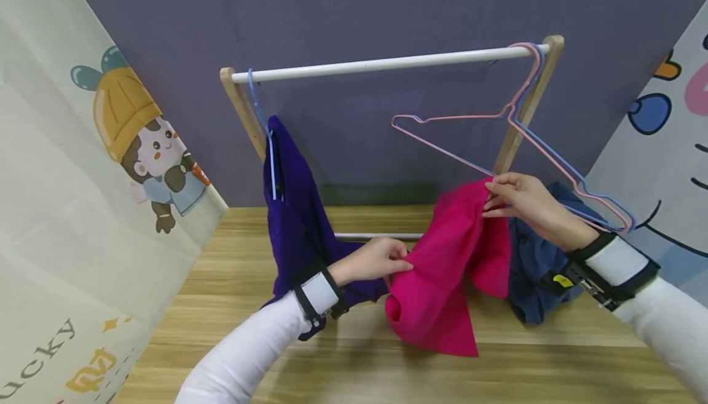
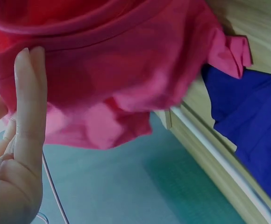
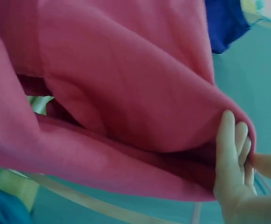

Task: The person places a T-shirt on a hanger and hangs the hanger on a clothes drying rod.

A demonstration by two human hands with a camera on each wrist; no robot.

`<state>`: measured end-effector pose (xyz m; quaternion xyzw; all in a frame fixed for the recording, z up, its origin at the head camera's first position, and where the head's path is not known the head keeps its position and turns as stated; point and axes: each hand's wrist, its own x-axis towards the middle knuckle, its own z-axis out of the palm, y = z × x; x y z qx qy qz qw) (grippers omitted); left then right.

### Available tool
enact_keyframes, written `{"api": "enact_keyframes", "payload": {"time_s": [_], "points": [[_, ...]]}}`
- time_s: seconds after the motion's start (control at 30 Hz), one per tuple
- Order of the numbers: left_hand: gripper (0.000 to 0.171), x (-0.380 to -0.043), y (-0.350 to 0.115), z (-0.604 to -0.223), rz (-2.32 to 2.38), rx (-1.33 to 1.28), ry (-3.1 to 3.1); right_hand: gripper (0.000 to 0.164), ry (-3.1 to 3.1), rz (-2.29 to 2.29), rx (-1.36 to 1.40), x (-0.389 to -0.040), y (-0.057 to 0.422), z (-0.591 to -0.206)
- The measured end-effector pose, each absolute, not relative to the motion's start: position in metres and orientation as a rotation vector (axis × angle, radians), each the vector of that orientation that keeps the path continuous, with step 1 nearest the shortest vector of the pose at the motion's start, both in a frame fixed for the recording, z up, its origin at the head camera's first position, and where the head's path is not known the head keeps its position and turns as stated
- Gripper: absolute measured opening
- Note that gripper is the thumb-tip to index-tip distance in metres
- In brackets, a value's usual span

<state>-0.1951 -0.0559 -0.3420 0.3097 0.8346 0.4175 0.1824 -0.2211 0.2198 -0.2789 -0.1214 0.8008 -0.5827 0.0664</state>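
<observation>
A bright pink T-shirt (image 1: 437,269) hangs between my two hands above the table. My left hand (image 1: 378,256) pinches its edge on the left; in the left wrist view the fingers (image 2: 30,98) lie over the ribbed neckband (image 2: 79,39), with the thumb behind the cloth. Higher and to the right, my right hand (image 1: 522,198) pinches another edge of the shirt. In the right wrist view its fingers (image 3: 226,144) press on a fold at one end of the cloth. A pink hanger (image 1: 459,117) hangs just above the right hand, its lower bar running behind the shirt.
A white rail (image 1: 376,66) on wooden posts carries the hangers. At its left, a blue hanger (image 1: 257,102) bears a dark purple garment (image 1: 293,207). Another blue hanger (image 1: 558,161) overlaps the pink one at right. Dark blue cloth (image 1: 533,281) lies on the wooden table (image 1: 221,324).
</observation>
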Motion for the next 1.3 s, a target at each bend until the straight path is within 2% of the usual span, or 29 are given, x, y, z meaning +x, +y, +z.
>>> {"api": "enact_keyframes", "payload": {"time_s": [0.17, 0.37, 0.7, 1.0, 1.07, 1.2, 1.3], "points": [[0.015, -0.195, -0.053, -0.338, 1.269, 0.778, 2.255, 0.035, 2.406, -1.774, -0.332, -0.226, 0.214, -0.296], [0.016, -0.197, -0.049, -0.332, 1.392, 0.731, 2.206, 0.042, 2.389, -1.734, -0.41, -0.221, 0.202, -0.307], [0.011, -0.205, -0.044, -0.322, 1.636, 0.574, 2.205, 0.043, 2.458, -1.517, -0.614, -0.178, 0.167, -0.312], [0.009, -0.207, -0.04, -0.316, 1.737, 0.514, 2.206, 0.067, 2.72, -1.209, -0.666, -0.141, 0.146, -0.312], [0.009, -0.208, -0.041, -0.315, 1.76, 0.517, 2.195, 0.061, 2.795, -1.177, -0.68, -0.14, 0.145, -0.313], [0.01, -0.21, -0.041, -0.314, 1.771, 0.521, 2.206, 0.036, 2.889, -1.167, -0.728, -0.144, 0.149, -0.316], [0.01, -0.211, -0.041, -0.314, 1.759, 0.518, 2.235, 0.025, 2.909, -1.187, -0.759, -0.15, 0.153, -0.316]]}}
